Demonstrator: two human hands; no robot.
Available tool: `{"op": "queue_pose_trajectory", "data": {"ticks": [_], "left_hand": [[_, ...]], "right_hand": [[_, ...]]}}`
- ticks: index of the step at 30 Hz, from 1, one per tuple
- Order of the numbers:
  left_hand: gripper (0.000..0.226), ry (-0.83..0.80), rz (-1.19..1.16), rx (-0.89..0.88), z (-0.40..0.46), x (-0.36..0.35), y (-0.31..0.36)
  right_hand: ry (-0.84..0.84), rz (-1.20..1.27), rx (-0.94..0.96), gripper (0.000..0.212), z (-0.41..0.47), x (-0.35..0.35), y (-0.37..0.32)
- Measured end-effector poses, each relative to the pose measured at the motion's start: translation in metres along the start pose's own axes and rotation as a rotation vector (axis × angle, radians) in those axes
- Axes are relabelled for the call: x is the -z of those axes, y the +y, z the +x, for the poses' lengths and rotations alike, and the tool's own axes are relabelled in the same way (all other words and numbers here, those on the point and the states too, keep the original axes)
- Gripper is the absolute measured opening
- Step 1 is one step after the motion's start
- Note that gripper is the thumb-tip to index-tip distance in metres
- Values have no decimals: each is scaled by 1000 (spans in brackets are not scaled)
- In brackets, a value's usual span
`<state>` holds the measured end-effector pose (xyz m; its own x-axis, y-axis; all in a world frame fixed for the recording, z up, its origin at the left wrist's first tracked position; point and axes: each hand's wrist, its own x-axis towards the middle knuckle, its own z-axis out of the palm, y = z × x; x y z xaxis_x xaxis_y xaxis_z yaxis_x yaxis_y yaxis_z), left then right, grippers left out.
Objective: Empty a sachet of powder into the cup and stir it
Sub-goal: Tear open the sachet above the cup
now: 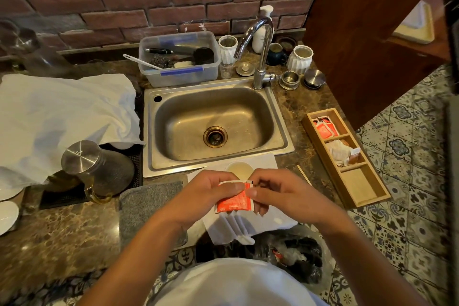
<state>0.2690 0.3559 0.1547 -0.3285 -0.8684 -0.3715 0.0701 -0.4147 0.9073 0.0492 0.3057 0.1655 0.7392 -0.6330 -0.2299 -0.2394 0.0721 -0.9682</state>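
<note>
Head view looked down over a steel sink (278, 154) set in a brown stone counter (62, 228), its basin holding nothing but the drain. Behind it stood a clear plastic tub (183, 74) holding a scouring pad, a black-handled tool, a dark round lid and a white spoon that stuck out over the rim. To the right lay a wooden tray (372, 196) of three compartments: red sachets in the far one, white crumpled wrappers in the middle one, the near one bare. A cup (239, 169) of pale liquid stood on a white cloth (273, 221) just in front of the sink. The red sachet (234, 202) was held above that cloth, just nearer than the cup, between both hands. The left hand (211, 194) pinched its upper left part with thumb and curled fingers, and the right hand (280, 194) pinched its upper right corner. White print ran across the sachet, too small to read. A white pump bottle (260, 35) behind the tap bore writing too blurred to make out.
</note>
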Motion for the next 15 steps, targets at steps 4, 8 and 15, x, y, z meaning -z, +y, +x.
{"op": "queue_pose_trajectory", "data": {"ticks": [4, 8, 15], "left_hand": [[16, 59, 19, -60, -1, -5, -2], [24, 105, -32, -66, -1, -8, -5], [21, 160, -156, -49, 2, -13, -7]], "right_hand": [[79, -36, 50, 17, 0, -2, 1], [161, -226, 155, 22, 0, -5, 0], [367, -502, 281, 12, 0, -18, 4]]}}
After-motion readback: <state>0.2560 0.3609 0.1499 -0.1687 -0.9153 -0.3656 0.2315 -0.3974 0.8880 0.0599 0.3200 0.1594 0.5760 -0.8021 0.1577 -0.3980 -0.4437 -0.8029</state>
